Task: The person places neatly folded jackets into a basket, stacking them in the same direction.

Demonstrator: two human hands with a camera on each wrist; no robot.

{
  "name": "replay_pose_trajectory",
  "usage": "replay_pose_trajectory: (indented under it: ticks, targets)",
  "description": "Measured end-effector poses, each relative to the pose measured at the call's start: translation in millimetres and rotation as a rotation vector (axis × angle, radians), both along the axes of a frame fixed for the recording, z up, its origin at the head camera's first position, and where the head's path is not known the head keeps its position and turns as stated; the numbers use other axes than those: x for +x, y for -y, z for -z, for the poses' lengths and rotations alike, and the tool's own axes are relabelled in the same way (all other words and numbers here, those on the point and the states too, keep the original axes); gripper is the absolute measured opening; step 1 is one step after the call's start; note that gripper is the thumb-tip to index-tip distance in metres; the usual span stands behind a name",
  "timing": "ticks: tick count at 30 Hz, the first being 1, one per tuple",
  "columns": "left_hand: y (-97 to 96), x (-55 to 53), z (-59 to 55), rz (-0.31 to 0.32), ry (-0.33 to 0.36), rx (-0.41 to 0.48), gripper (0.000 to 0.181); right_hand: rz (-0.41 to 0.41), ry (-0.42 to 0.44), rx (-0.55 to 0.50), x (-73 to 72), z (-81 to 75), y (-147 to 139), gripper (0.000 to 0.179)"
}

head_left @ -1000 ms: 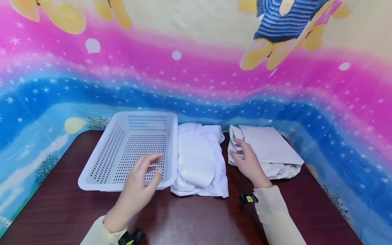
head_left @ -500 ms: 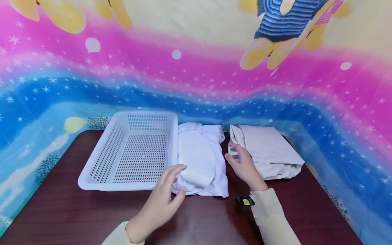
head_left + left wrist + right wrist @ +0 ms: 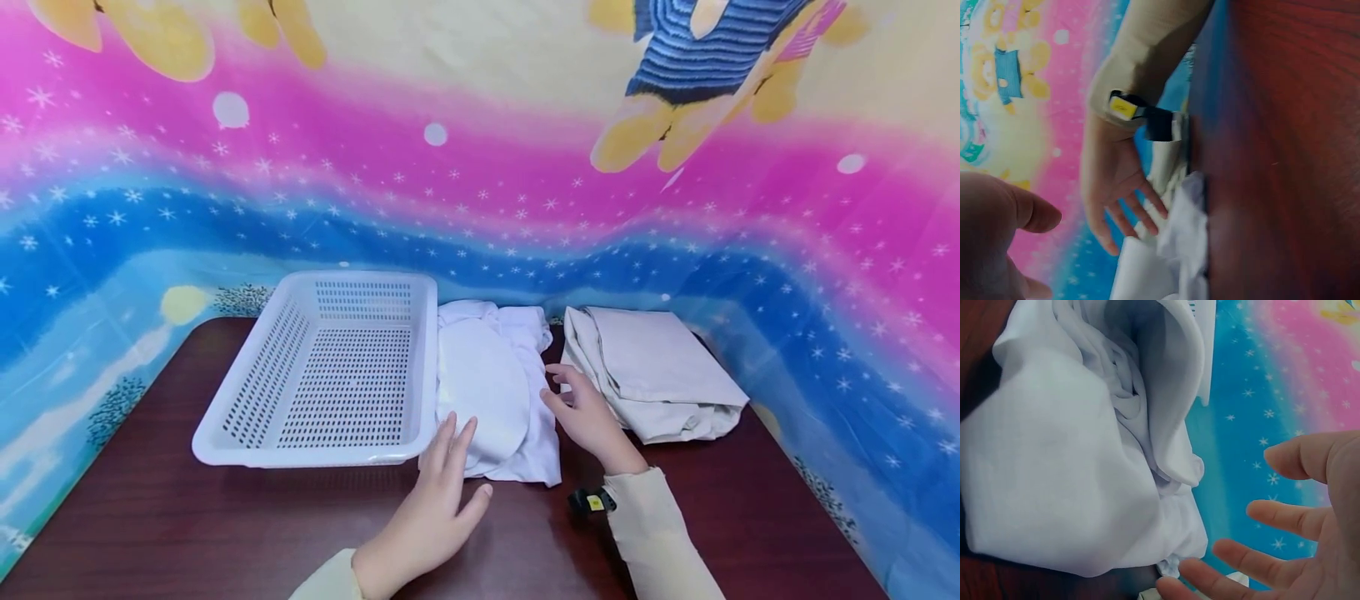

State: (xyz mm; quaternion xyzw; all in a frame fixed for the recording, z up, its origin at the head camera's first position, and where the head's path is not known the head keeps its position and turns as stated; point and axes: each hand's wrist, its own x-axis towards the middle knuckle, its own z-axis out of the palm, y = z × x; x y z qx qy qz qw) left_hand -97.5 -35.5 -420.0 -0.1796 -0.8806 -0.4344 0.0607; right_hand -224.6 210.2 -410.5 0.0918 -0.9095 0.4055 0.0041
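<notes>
A white cloth bundle [image 3: 487, 383], loosely folded, lies on the table directly right of the basket. My left hand [image 3: 431, 512] is at its near left corner, fingers extended and thumb spread; contact cannot be told. Off the bundle's right side is my right hand [image 3: 588, 421], fingers loosely bent and holding nothing. The right wrist view shows a gap between this hand [image 3: 1291, 550] and the white cloth [image 3: 1060, 469], whose upper layer bulges into an open fold. A folded off-white cloth [image 3: 660, 358] lies just beyond the right hand.
A white perforated plastic basket [image 3: 300, 457] stands at the left, its side against the white cloth. Everything rests on a dark reddish-brown table [image 3: 150, 517]. Behind rises a colourful printed curtain [image 3: 495, 192].
My left hand has moved right and toward me, from over the basket to the white cloth's near corner, its fingers straightening. My right hand has shifted left, away from the off-white cloth.
</notes>
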Motion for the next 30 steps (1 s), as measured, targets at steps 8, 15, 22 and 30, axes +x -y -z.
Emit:
replay_pose_trajectory:
  ticks: [8,15,22,30]
  targets:
    - [-6.3,-9.6,15.2,-0.137,0.013,-0.066,0.069,-0.045,0.059,0.029,-0.5,7.0,-0.4,0.055]
    - [-4.3,-23.9,22.2,-0.156,0.027,-0.032,0.070,-0.057,0.138,0.024,0.4,10.7,-0.4,0.065]
    - [-5.0,-44.1,29.0,-0.171,0.139,0.124,0.075,-0.018,0.230,-0.106,-2.6,17.8,1.9,0.069]
    - [-5.1,-65.7,33.7,-0.185,0.212,0.331,0.069,-0.021,0.257,-0.263,-6.9,26.4,7.7,0.070]
